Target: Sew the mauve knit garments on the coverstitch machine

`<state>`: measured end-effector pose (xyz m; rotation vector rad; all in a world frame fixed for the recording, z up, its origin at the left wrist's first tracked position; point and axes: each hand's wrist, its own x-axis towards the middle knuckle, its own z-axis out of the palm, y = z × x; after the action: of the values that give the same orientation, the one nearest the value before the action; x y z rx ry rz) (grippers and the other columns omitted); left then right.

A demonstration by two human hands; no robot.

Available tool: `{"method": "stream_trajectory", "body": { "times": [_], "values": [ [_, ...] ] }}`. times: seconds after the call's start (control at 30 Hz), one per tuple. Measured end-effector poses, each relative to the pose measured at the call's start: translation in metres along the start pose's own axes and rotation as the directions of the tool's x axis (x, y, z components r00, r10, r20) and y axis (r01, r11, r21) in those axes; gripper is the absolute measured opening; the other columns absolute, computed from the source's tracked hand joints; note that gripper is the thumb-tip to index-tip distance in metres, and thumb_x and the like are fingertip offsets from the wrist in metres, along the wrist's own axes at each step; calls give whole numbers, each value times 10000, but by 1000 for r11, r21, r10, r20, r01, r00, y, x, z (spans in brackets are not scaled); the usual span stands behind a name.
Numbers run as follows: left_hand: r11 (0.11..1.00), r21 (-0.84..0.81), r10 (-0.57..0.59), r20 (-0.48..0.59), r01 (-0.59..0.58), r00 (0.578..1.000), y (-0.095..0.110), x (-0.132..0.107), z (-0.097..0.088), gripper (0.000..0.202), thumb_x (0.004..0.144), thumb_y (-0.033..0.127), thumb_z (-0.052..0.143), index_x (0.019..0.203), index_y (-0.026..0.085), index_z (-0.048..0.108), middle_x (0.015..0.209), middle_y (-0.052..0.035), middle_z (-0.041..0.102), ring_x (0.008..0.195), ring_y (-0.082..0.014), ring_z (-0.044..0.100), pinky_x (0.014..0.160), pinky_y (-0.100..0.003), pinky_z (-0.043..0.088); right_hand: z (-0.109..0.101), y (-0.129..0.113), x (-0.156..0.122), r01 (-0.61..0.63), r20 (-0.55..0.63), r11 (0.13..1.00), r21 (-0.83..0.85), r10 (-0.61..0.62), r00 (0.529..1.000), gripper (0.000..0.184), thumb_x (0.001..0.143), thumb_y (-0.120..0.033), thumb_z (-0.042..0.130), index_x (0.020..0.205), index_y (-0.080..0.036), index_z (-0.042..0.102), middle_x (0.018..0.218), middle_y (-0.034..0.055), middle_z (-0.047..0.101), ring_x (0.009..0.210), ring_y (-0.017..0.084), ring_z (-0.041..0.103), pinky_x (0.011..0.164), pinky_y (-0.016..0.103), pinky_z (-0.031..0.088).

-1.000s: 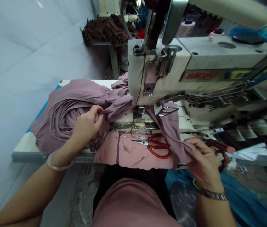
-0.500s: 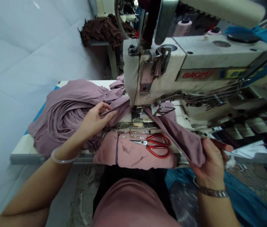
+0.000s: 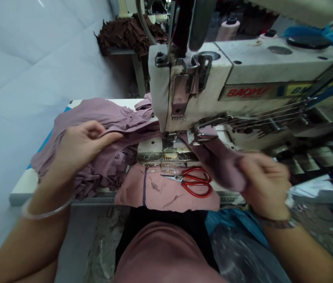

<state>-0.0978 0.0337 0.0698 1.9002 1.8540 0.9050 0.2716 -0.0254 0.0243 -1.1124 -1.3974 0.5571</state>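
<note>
Left of the left fingers (image 3: 104, 135) rises a pale padded wall (image 3: 37, 59); beyond them stands a small table (image 3: 122, 51) heaped with brown scraps (image 3: 128, 35), with a concrete floor (image 3: 101, 243) below them.

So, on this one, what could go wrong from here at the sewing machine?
The mauve fabric runs under the presser foot, with the left hand and right hand holding it on either side, so uneven pull could skew the seam. The red-handled scissors lie loose on the pink cloth just in front of the sewing machine, where moving fabric might drag them.
</note>
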Motion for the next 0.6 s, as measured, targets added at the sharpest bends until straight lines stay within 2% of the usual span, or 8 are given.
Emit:
{"method": "stream_trajectory", "body": {
  "times": [0.03,0.07,0.13,0.17,0.27,0.37,0.43,0.6],
  "values": [
    [992,-103,87,148,-72,985,14,-3,11,383,832,548,647,809,166,624,604,29,584,498,-87,478,466,-209,335,16,0,1,200,239,970,-136,-164,957,95,862,-282,667,868,-199,713,830,34,704,716,139,641,618,259,549],
    [962,-189,247,298,-196,922,24,-6,24,375,875,525,601,908,154,647,712,-9,651,585,-116,565,526,-227,424,29,2,3,414,468,884,-218,-278,839,131,873,-265,654,956,-182,712,976,78,713,882,189,659,742,319,570],
    [835,-206,547,405,-510,732,31,-10,52,392,897,466,598,1118,145,639,981,-89,695,869,-193,654,736,-305,523,47,11,8,716,726,624,-313,-330,604,277,887,-270,635,1106,-104,671,1212,175,642,1111,284,593,885,431,537],
    [749,-117,636,403,-652,659,29,-12,65,396,905,411,607,1203,152,612,1083,-114,675,985,-222,640,817,-339,519,50,17,12,794,777,495,-354,-317,544,342,891,-262,624,1168,-64,638,1270,208,602,1146,310,563,896,453,523],
    [501,266,744,352,-823,567,18,-18,89,360,936,223,569,1296,204,565,1068,-101,647,968,-222,618,805,-347,495,42,33,21,851,804,251,-462,-285,521,449,897,-180,586,1316,-27,534,1244,210,607,1068,305,559,837,436,507],
    [350,389,809,333,-852,484,15,-25,93,323,972,149,465,1273,186,576,916,-67,631,815,-183,592,711,-313,462,31,35,21,856,801,214,-470,-304,515,432,909,-167,557,1328,-63,534,1183,173,637,993,273,555,796,408,488],
    [320,407,826,322,-855,462,19,-30,90,311,975,130,434,1245,133,590,1001,-96,643,908,-199,591,775,-335,468,30,32,16,864,806,229,-449,-313,502,396,921,-153,532,1304,-57,550,1248,174,613,1058,268,539,853,411,478],
    [429,508,675,369,-746,639,25,-40,86,415,946,163,479,1350,77,523,1291,-179,576,1047,-256,574,830,-375,494,42,28,4,820,786,246,-516,-244,568,506,929,-239,550,1387,-37,475,1371,207,531,1207,321,491,982,461,446]
  ]
}}
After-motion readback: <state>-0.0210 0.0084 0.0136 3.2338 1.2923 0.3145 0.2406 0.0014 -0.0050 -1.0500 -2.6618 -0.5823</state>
